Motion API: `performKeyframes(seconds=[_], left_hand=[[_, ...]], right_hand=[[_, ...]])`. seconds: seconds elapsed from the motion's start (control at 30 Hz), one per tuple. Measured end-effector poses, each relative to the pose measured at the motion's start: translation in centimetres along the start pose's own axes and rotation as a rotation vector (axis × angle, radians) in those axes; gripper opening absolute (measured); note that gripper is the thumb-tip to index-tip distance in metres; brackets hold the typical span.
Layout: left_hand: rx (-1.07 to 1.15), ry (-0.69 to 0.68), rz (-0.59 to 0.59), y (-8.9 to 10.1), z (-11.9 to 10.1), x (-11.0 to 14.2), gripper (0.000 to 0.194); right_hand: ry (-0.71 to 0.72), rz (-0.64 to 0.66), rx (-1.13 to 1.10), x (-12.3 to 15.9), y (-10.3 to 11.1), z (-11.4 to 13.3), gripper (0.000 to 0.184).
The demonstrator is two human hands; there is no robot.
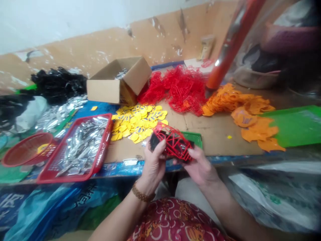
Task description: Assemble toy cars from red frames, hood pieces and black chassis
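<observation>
A red lattice plastic frame with a black body [175, 144] is held between both hands over the table's front edge. My left hand [155, 155] grips its left end, the thumb laid across the top. At the other end my right hand [199, 164] pinches it, with the fingers underneath hidden. A green tray [197, 137] lies just behind it. Beyond my left hand spreads a heap of yellow tags [139, 122]. A pile of red lattice pieces [184, 88] rests farther back.
At left stands a red basket [106, 134] of silvery packets, beside a round red basket [12, 160]. A cardboard box [104, 90] sits behind. Orange pieces [247, 113] and a green sheet [298, 125] lie right, near a slanted orange pole [225, 53].
</observation>
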State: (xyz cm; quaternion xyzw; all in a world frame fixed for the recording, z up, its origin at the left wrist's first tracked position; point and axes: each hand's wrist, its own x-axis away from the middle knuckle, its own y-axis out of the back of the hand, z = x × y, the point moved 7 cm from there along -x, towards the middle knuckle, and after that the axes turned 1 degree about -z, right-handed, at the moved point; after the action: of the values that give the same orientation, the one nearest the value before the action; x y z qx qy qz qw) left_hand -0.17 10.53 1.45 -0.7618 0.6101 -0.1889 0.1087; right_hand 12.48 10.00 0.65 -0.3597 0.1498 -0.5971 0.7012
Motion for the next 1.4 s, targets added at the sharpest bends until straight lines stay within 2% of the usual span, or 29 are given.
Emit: performKeyframes(seconds=[0.1,0.2,0.33,0.43,0.5,0.57,0.63,0.7,0.87,1.03,1.17,1.27,1.4], left_hand=[[0.151,-0.079,-0.121,0.0,-0.8,-0.5,0.058],[0.142,-0.108,-0.097,-0.1,-1.5,-0.7,0.048],[0.095,-0.102,-0.054,0.5,-1.4,-0.8,0.043],[0.082,-0.102,-0.019,1.0,-1.5,-0.9,0.041],[0.069,-0.094,0.011,1.2,-1.6,-0.9,0.039],[0.050,-0.070,0.044,1.1,-1.5,-0.8,0.038],[0.041,-0.041,0.071,0.9,-1.2,-0.6,0.037],[0.064,-0.025,0.078,0.5,-1.0,-0.3,0.035],[0.150,0.059,0.103,0.0,0.0,0.6,0.027],[0.106,0.079,0.297,0.2,0.4,1.4,0.041],[-0.029,-0.032,0.424,0.6,-0.4,1.4,0.028],[-0.116,-0.179,0.385,1.2,-1.4,0.7,0.027],[-0.098,-0.250,0.352,1.5,-1.4,0.0,0.026]], right_hand=[[0.035,-0.019,0.215,0.4,1.3,0.0,0.040],[0.218,-0.060,0.590,0.6,2.1,1.2,0.057],[0.555,-0.071,1.049,1.3,0.8,2.5,0.080],[0.793,-0.067,1.253,2.0,-0.7,3.2,0.085],[0.809,-0.002,1.265,2.1,-1.4,3.2,0.080],[0.744,0.063,1.197,1.8,-1.7,3.1,0.071],[0.669,0.046,1.121,1.5,-1.7,3.0,0.062],[0.654,-0.023,1.126,1.4,-1.7,2.8,0.054],[0.818,-0.097,1.273,1.7,-2.6,2.0,0.045],[0.895,-0.128,1.280,2.0,-2.2,1.9,0.049],[0.913,-0.148,1.171,2.1,-1.7,2.1,0.046],[0.913,-0.156,1.115,2.1,-1.5,2.6,0.044],[0.958,-0.118,1.179,2.3,-2.0,2.7,0.053]])
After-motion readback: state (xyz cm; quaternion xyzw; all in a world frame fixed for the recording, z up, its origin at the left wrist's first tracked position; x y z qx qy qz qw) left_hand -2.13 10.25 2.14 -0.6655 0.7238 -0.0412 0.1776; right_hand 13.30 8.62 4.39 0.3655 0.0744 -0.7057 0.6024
